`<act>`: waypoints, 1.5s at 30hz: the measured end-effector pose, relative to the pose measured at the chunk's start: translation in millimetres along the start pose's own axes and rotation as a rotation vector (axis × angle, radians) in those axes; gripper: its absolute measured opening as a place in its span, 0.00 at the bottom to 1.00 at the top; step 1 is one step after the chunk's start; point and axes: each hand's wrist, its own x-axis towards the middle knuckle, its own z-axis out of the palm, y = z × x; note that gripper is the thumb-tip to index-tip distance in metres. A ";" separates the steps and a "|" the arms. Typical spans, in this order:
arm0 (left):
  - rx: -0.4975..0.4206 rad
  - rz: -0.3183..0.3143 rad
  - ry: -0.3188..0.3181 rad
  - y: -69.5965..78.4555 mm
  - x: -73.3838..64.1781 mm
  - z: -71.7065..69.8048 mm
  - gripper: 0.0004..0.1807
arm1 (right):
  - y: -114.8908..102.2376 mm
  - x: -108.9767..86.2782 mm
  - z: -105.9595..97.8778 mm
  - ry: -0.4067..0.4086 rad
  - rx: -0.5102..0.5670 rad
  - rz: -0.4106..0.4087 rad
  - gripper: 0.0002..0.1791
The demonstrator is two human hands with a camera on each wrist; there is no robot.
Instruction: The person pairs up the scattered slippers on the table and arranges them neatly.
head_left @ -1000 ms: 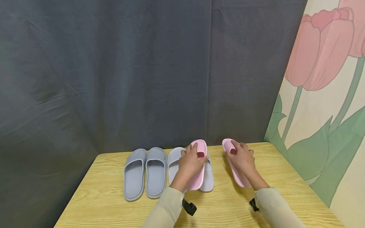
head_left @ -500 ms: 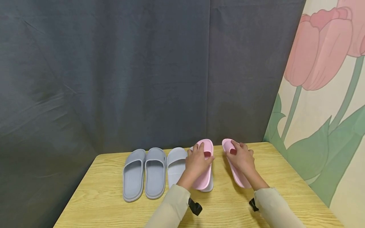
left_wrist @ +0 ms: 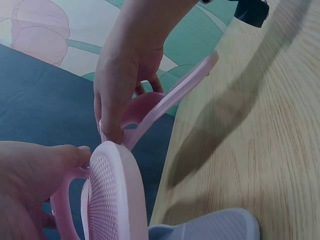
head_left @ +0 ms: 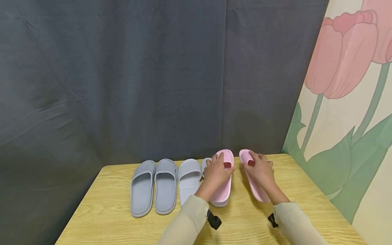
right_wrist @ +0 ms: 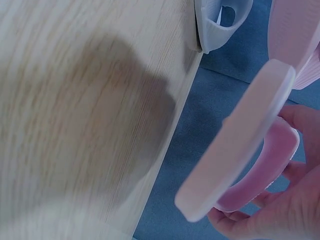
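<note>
My left hand grips a pink slipper by its strap, toe pointing away. That slipper hangs over a pale grey slipper and hides most of it. With my right hand I hold the matching pink slipper by its strap, to the right and slightly slanted. In the right wrist view this right pink slipper is raised off the table, its shadow falling on the wood. Between the two pink slippers there is a narrow gap. The other pale grey slipper lies left of my left hand.
Two darker grey slippers lie side by side on the left of the wooden table. A dark curtain hangs behind the table's back edge. At right stands a wall painted with tulips.
My left hand has carried its pink slipper to the right, closer to the other one, uncovering more of the left pale grey slipper. My right hand has stayed nearly still.
</note>
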 end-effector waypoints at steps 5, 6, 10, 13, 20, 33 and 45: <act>0.004 -0.004 0.000 4.5 1.0 2.9 0.43 | -0.3 -0.8 -2.2 -0.001 0.009 0.005 0.39; 0.004 -0.003 0.000 5.6 1.2 3.1 0.43 | -0.1 -0.7 -2.5 -0.001 0.008 0.008 0.39; -0.008 0.012 0.006 10.0 2.3 3.9 0.43 | 0.6 -0.5 -3.3 0.007 0.004 0.006 0.38; -0.014 0.017 0.012 12.5 3.7 5.3 0.43 | 1.1 -0.2 -4.2 0.011 0.001 0.003 0.38; -0.021 0.004 0.006 15.2 9.1 12.6 0.43 | 1.6 0.1 -7.3 0.008 0.007 0.015 0.39; 0.002 -0.009 0.005 18.8 13.1 23.1 0.43 | 5.1 2.4 -6.9 0.025 -0.007 0.001 0.39; -0.010 -0.001 0.000 20.4 11.6 27.9 0.43 | 6.2 -0.7 -4.1 0.011 0.001 0.005 0.40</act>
